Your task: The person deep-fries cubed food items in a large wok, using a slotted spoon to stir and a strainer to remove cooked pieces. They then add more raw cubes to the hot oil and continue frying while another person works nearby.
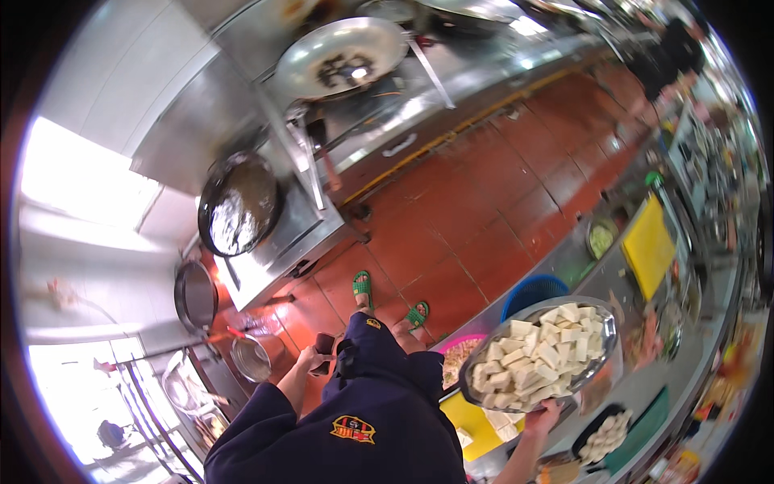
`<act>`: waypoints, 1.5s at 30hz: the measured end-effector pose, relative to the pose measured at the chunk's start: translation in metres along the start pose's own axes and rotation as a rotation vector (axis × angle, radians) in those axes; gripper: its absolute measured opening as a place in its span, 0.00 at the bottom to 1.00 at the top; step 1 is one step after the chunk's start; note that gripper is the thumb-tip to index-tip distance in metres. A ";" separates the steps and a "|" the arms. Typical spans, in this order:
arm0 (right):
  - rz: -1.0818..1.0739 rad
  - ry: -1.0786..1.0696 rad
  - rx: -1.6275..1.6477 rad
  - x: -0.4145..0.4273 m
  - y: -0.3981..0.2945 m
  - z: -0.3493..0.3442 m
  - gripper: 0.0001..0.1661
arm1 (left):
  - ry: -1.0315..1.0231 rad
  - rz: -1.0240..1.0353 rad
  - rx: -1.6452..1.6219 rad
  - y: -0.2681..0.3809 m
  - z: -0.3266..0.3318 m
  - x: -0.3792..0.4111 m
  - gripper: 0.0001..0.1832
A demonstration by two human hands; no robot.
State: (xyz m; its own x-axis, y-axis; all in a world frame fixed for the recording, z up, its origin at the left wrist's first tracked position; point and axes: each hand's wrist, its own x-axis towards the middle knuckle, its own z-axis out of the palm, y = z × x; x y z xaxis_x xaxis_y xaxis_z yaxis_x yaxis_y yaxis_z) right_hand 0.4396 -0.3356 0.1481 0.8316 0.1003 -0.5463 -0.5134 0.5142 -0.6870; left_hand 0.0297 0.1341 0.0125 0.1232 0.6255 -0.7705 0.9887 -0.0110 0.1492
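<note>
My right hand (pixel 545 416) grips the near rim of an oval metal tray (pixel 606 357). White blocks of tofu (pixel 544 357) are heaped in it. The tray is held up at my right side and hides part of the counter below. Low on my left, my left hand (pixel 311 359) is closed around a small dark brown object (pixel 325 346) whose kind I cannot tell. Under the tray's near side lies a yellow cutting board (pixel 478 432) with more white pieces (pixel 503 423) on it.
To the front left, a black pan of oil (pixel 242 202) sits on the steel stove. Beyond it is a large wok (pixel 338 57). A blue plastic basket (pixel 532 290) and a pink-rimmed basin (pixel 462 342) stand by the counter. Another person (pixel 671 57) is far down the red-tiled aisle (pixel 447 224).
</note>
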 end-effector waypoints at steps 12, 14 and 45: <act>0.381 -0.682 -0.471 -0.004 0.245 0.464 0.41 | 0.077 -0.474 -0.750 -0.137 0.038 -0.042 0.33; 0.488 -0.828 -0.504 -0.004 0.312 0.522 0.40 | 0.032 -0.577 -0.835 -0.151 0.038 -0.045 0.30; 0.375 -1.334 -1.584 -0.142 0.910 0.857 0.30 | 0.005 -1.113 -1.338 -0.142 0.003 -0.050 0.32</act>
State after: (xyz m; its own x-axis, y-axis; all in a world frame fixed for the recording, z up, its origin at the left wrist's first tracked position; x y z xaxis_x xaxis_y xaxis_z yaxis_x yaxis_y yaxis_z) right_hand 0.0363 0.8483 0.0107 -0.0878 0.7764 -0.6241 0.2475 -0.5899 -0.7686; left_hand -0.1169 0.1024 0.0279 -0.5132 -0.1129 -0.8508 -0.1539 0.9874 -0.0382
